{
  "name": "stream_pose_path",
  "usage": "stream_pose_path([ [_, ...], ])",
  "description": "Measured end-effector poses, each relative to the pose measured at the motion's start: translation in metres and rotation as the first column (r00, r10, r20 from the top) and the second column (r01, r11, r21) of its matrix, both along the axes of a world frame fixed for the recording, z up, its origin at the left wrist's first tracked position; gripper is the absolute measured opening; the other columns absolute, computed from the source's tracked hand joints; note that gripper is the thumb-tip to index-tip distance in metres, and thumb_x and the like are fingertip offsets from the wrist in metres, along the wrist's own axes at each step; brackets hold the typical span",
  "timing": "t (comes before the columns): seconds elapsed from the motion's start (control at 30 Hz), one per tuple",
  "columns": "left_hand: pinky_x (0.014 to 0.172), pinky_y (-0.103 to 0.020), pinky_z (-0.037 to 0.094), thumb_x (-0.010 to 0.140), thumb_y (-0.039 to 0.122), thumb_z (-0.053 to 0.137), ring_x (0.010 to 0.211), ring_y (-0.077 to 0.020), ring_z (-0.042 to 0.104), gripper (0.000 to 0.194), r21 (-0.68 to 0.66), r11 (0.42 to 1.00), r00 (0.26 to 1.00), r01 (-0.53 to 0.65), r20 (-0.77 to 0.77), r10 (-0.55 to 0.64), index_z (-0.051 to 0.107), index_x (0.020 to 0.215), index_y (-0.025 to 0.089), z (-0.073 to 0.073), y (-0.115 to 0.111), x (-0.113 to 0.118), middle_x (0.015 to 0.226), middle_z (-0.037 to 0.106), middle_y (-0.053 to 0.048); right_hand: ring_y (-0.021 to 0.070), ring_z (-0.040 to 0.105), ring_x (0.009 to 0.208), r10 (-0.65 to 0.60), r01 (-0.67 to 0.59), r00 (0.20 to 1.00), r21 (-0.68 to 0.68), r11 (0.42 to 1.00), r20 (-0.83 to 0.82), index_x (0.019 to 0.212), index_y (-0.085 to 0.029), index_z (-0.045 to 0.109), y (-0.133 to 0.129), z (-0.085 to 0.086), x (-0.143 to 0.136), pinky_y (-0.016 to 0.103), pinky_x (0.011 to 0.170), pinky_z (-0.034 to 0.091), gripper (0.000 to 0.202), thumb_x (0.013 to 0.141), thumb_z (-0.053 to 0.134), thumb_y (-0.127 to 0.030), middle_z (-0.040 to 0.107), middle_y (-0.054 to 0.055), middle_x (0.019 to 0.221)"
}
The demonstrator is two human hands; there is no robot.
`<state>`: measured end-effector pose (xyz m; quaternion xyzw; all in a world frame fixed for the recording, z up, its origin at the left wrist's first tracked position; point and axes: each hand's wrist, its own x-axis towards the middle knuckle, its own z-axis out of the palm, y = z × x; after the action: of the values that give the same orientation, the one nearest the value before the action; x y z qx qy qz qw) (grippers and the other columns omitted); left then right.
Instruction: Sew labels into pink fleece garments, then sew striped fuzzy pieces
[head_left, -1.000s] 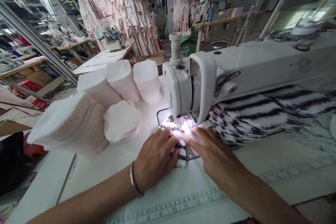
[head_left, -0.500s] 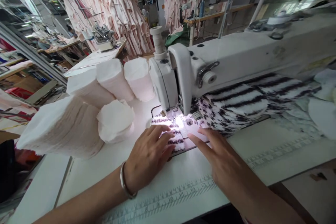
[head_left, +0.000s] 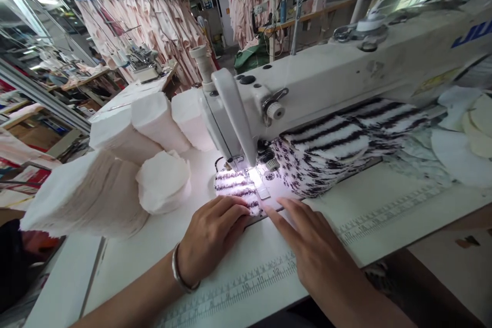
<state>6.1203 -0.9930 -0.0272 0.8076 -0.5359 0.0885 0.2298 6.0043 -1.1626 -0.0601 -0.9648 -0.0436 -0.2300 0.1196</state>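
Observation:
A fluffy white fabric piece with dark stripes (head_left: 235, 184) lies under the lit needle area of a white sewing machine (head_left: 228, 128). My left hand (head_left: 215, 228), a bangle at its wrist, has its fingers closed together over the near edge of this piece; the thumb is hidden. My right hand (head_left: 307, 236) is open, its index finger stretched to the piece's near right corner, the other fingers over the machine bed. Right of the needle, a pile of striped fabric pieces (head_left: 326, 138) sits under the machine arm.
Stacks of white fabric pieces (head_left: 84, 195) stand on the left of the table, with a smaller round stack (head_left: 163, 182) nearer the needle. A printed ruler strip (head_left: 246, 287) runs along the front. White cut pieces (head_left: 457, 156) lie far right. Pink garments (head_left: 149, 25) hang behind.
The view has shifted, so the machine appears farther left. My left fingers have drawn together at the striped piece's near edge, and more of its stripes show. My right index finger is nearer that edge.

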Motion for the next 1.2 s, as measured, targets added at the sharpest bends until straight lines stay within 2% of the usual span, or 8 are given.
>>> stream_pose_path([
  [0.2, 0.077, -0.034, 0.056, 0.089, 0.016, 0.051, 0.092, -0.0173, 0.06, 0.019, 0.037, 0.999, 1.0, 0.008, 0.005, -0.008, 0.059, 0.107, 0.018, 0.0, -0.003, -0.004, 0.107, 0.063, -0.007, 0.0268, 0.048, 0.112, -0.064, 0.065, 0.998, -0.033, 0.997, 0.014, 0.127, -0.019, 0.049, 0.015, -0.004, 0.007, 0.042, 0.08, 0.049, 0.065, 0.074, 0.025, 0.009, 0.05, 0.014, 0.121],
  [0.4, 0.084, -0.034, 0.055, 0.09, 0.014, 0.049, 0.099, -0.0181, 0.058, 0.018, -0.013, 0.999, 0.999, 0.042, -0.027, -0.042, 0.057, 0.106, 0.014, -0.001, -0.001, -0.004, 0.109, 0.062, -0.009, 0.029, 0.052, 0.105, -0.034, 0.04, 0.998, -0.114, 0.993, 0.055, 0.118, -0.015, 0.056, 0.014, -0.005, 0.013, 0.041, 0.07, 0.052, 0.061, 0.071, 0.027, 0.01, 0.053, 0.016, 0.116],
  [0.5, 0.086, -0.035, 0.054, 0.091, 0.014, 0.047, 0.101, -0.0185, 0.058, 0.019, -0.011, 0.997, 0.998, 0.07, -0.001, -0.07, 0.056, 0.108, 0.013, 0.0, -0.001, -0.003, 0.11, 0.063, -0.008, 0.0298, 0.051, 0.107, -0.036, 0.041, 0.998, -0.1, 0.994, 0.051, 0.117, -0.015, 0.057, 0.013, -0.008, 0.016, 0.044, 0.072, 0.052, 0.058, 0.072, 0.027, 0.008, 0.053, 0.016, 0.115],
  [0.7, 0.081, -0.035, 0.055, 0.093, 0.015, 0.042, 0.097, -0.0192, 0.06, 0.02, 0.024, 0.999, 0.999, 0.033, 0.026, -0.034, 0.058, 0.105, 0.014, 0.002, -0.003, 0.005, 0.107, 0.064, -0.009, 0.0299, 0.05, 0.109, 0.019, -0.011, 0.997, -0.104, 0.995, 0.072, 0.111, -0.014, 0.061, 0.007, -0.003, 0.034, 0.044, 0.077, 0.051, 0.051, 0.074, 0.03, 0.005, 0.052, 0.016, 0.113],
  [0.87, 0.082, -0.035, 0.054, 0.092, 0.015, 0.043, 0.098, -0.0192, 0.058, 0.02, 0.062, 0.998, 0.997, 0.008, 0.075, -0.013, 0.055, 0.108, 0.015, -0.004, -0.004, 0.021, 0.107, 0.062, -0.008, 0.0272, 0.056, 0.09, 0.052, -0.048, 0.998, -0.129, 0.991, 0.027, 0.111, -0.016, 0.061, 0.0, 0.008, 0.054, 0.042, 0.066, 0.052, 0.054, 0.07, 0.032, 0.005, 0.057, 0.011, 0.095],
  [0.97, 0.077, -0.034, 0.054, 0.092, 0.013, 0.043, 0.093, -0.0189, 0.058, 0.019, 0.046, 0.999, 0.988, -0.008, 0.152, 0.001, 0.053, 0.108, 0.015, -0.009, -0.005, 0.032, 0.099, 0.062, -0.008, 0.0249, 0.057, 0.082, 0.064, -0.057, 0.997, -0.148, 0.987, 0.044, 0.111, -0.016, 0.061, -0.003, 0.01, 0.06, 0.042, 0.065, 0.053, 0.052, 0.073, 0.033, 0.003, 0.058, 0.01, 0.094],
  [1.1, 0.07, -0.032, 0.053, 0.089, 0.008, 0.041, 0.081, -0.0176, 0.056, 0.016, 0.012, 1.0, 0.967, -0.001, 0.254, -0.003, 0.05, 0.1, 0.015, -0.015, -0.005, 0.045, 0.087, 0.059, -0.006, 0.0267, 0.055, 0.091, 0.059, -0.056, 0.998, -0.12, 0.991, 0.018, 0.115, -0.016, 0.059, -0.001, 0.004, 0.055, 0.045, 0.072, 0.052, 0.053, 0.074, 0.032, 0.003, 0.057, 0.012, 0.098],
  [1.2, 0.071, -0.032, 0.052, 0.087, 0.005, 0.041, 0.08, -0.0173, 0.054, 0.02, 0.006, 0.999, 0.96, 0.034, 0.28, -0.034, 0.047, 0.104, 0.014, -0.016, -0.004, 0.049, 0.087, 0.057, -0.007, 0.0282, 0.049, 0.108, 0.006, -0.008, 1.0, -0.088, 0.996, -0.016, 0.122, -0.019, 0.054, 0.004, -0.006, 0.043, 0.045, 0.079, 0.049, 0.06, 0.074, 0.029, 0.007, 0.053, 0.013, 0.112],
])
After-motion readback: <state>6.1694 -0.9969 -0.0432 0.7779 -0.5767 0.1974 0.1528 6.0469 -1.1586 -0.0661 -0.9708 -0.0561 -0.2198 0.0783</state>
